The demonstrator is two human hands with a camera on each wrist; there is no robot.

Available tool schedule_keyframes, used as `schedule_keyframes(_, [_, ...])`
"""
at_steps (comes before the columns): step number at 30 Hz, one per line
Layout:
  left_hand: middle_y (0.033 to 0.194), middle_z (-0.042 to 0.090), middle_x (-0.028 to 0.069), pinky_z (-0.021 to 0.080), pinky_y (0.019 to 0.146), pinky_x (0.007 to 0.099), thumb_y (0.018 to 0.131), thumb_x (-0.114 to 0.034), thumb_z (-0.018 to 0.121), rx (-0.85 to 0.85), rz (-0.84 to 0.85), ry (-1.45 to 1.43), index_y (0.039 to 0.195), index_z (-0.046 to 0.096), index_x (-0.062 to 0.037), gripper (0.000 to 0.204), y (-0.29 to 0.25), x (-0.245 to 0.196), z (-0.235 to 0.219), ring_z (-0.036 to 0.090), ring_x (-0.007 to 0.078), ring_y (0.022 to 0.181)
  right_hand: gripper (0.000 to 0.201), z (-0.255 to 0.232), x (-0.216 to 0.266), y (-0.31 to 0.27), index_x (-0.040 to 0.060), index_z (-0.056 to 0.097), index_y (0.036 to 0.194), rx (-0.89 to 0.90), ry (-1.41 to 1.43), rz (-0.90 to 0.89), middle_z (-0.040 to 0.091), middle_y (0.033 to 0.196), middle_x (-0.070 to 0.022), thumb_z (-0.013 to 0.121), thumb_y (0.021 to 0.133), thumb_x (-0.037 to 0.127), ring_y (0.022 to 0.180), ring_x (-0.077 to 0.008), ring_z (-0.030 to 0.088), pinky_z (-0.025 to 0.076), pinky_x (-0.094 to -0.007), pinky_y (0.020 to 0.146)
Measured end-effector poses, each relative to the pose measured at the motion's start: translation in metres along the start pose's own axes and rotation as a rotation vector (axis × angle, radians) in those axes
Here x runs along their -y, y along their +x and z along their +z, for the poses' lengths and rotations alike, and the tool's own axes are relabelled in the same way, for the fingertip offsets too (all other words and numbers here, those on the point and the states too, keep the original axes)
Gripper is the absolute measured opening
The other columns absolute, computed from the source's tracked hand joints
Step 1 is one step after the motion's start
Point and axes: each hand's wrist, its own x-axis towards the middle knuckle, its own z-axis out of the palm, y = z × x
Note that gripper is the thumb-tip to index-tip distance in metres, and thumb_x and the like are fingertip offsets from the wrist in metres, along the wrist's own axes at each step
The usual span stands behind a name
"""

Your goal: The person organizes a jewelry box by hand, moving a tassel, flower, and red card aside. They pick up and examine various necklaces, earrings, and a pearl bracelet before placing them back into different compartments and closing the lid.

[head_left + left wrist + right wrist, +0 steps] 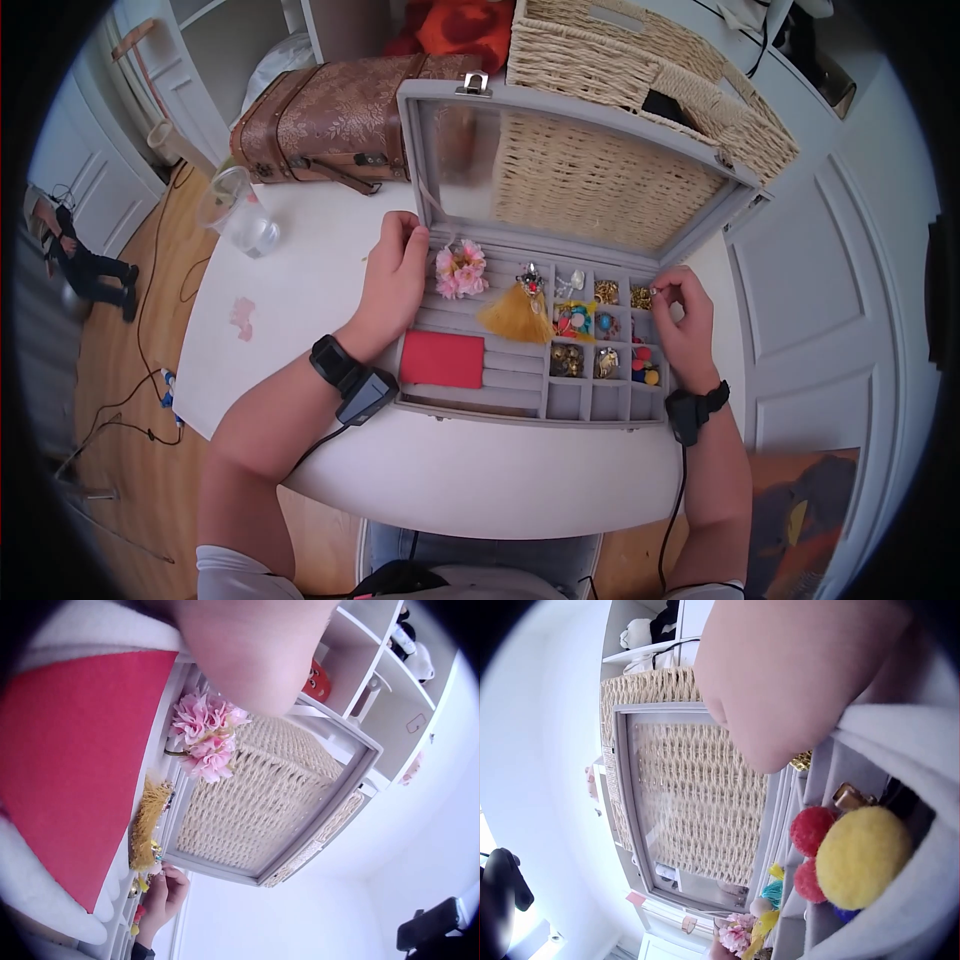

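Note:
A grey velvet jewelry box [515,397] lies on the white table with its glass-windowed lid [590,165] raised. At its left wall, my left hand [395,280] grips the edge with curled fingers, beside a pink flower hair tie [461,270]. The right hand [684,325] pinches the right wall near the back, next to a compartment of gold-coloured jewelry [641,297]. Inside the box are a red card or pouch [442,360], a yellow tassel earring [520,312], and pom-pom jewelry [862,855]. In both wrist views the near hand's fingertips are hidden.
Behind the lid stands a woven basket [640,60], with a brown patterned case [320,120] to its left. A clear plastic cup [250,225] lies on the table at left, near a small pink cutout [242,318]. Cables [150,430] run over the floor.

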Motion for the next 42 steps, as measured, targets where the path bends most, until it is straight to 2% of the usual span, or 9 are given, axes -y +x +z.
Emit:
schedule_keyframes(4, [0.099, 0.067, 0.0154, 0.053, 0.084, 0.0385, 0.116, -0.024, 0.052, 0.013, 0.017, -0.042, 0.123, 0.053, 0.0007, 0.025, 0.002, 0.005, 0.0, 0.063, 0.0233, 0.089, 0.016, 0.0, 0.0, 0.0, 0.0002, 0.064, 0.107, 0.001, 0.011, 0.013, 0.065, 0.1, -0.0082, 0.065, 0.094, -0.009, 0.084, -0.017, 0.061, 0.052, -0.03, 0.08])
schedule_keyframes(6, [0.099, 0.067, 0.015, 0.053, 0.083, 0.0383, 0.115, -0.023, 0.053, 0.006, 0.016, 0.004, 0.123, 0.053, 0.0006, 0.025, 0.001, 0.002, 0.0, 0.064, 0.0228, 0.089, 0.017, -0.001, 0.003, 0.0, 0.0002, 0.063, 0.108, -0.001, -0.018, -0.043, 0.065, 0.102, -0.0092, 0.064, 0.093, -0.01, 0.084, -0.018, 0.061, 0.052, -0.0303, 0.08])
schedule_keyframes(16, [0.099, 0.067, 0.0151, 0.054, 0.083, 0.0378, 0.115, -0.023, 0.054, 0.01, 0.061, -0.018, 0.124, 0.052, 0.0005, 0.025, 0.0, 0.001, 0.0, 0.064, 0.0221, 0.087, 0.021, -0.001, -0.001, -0.001, 0.0002, 0.063, 0.109, -0.013, -0.012, -0.068, 0.065, 0.106, -0.0098, 0.063, 0.092, -0.012, 0.085, -0.0165, 0.061, 0.052, -0.029, 0.077])
schedule_keyframes(28, [0.1, 0.069, 0.0162, 0.055, 0.083, 0.0388, 0.115, -0.022, 0.055, 0.03, 0.014, -0.069, 0.125, 0.051, 0.0013, 0.026, 0.001, 0.006, 0.001, 0.066, 0.0228, 0.089, 0.019, 0.002, -0.013, -0.004, 0.0015, 0.06, 0.104, -0.008, 0.111, -0.002, 0.065, 0.11, -0.0083, 0.065, 0.092, -0.012, 0.088, -0.0126, 0.059, 0.05, -0.0266, 0.079])
schedule_keyframes(31, [0.1, 0.069, 0.0162, 0.055, 0.08, 0.0381, 0.115, -0.023, 0.055, 0.007, 0.078, -0.015, 0.126, 0.051, 0.001, 0.027, 0.002, 0.006, 0.001, 0.066, 0.022, 0.087, 0.019, 0.0, -0.012, -0.003, 0.0019, 0.059, 0.105, 0.002, 0.122, -0.003, 0.065, 0.111, -0.0079, 0.065, 0.092, -0.011, 0.09, -0.0121, 0.058, 0.05, -0.0266, 0.08])
schedule_keyframes(34, [0.099, 0.069, 0.0161, 0.055, 0.079, 0.0377, 0.115, -0.023, 0.055, 0.048, -0.025, -0.038, 0.126, 0.051, 0.0009, 0.027, 0.0, 0.001, -0.001, 0.066, 0.0218, 0.086, 0.019, 0.003, -0.011, -0.003, 0.0027, 0.058, 0.105, -0.004, 0.168, 0.032, 0.064, 0.111, -0.0072, 0.065, 0.094, -0.01, 0.09, -0.0116, 0.058, 0.05, -0.0264, 0.08])
schedule_keyframes(36, [0.098, 0.069, 0.0158, 0.055, 0.078, 0.0378, 0.115, -0.023, 0.055, 0.028, 0.028, -0.034, 0.126, 0.051, 0.0008, 0.027, 0.001, 0.003, 0.0, 0.066, 0.0216, 0.086, 0.018, 0.002, -0.006, -0.004, 0.0033, 0.056, 0.105, -0.016, 0.197, 0.078, 0.064, 0.112, -0.0064, 0.066, 0.095, -0.009, 0.091, -0.0109, 0.057, 0.049, -0.0261, 0.081])
schedule_keyframes(42, [0.096, 0.068, 0.0175, 0.055, 0.081, 0.0398, 0.115, -0.023, 0.055, 0.028, 0.02, -0.04, 0.126, 0.051, 0.0009, 0.026, -0.001, -0.002, 0.0, 0.067, 0.0248, 0.087, 0.02, 0.001, -0.007, -0.004, 0.0043, 0.053, 0.101, 0.025, 0.208, 0.131, 0.062, 0.11, -0.006, 0.067, 0.095, -0.009, 0.092, -0.0109, 0.057, 0.049, -0.0258, 0.082])
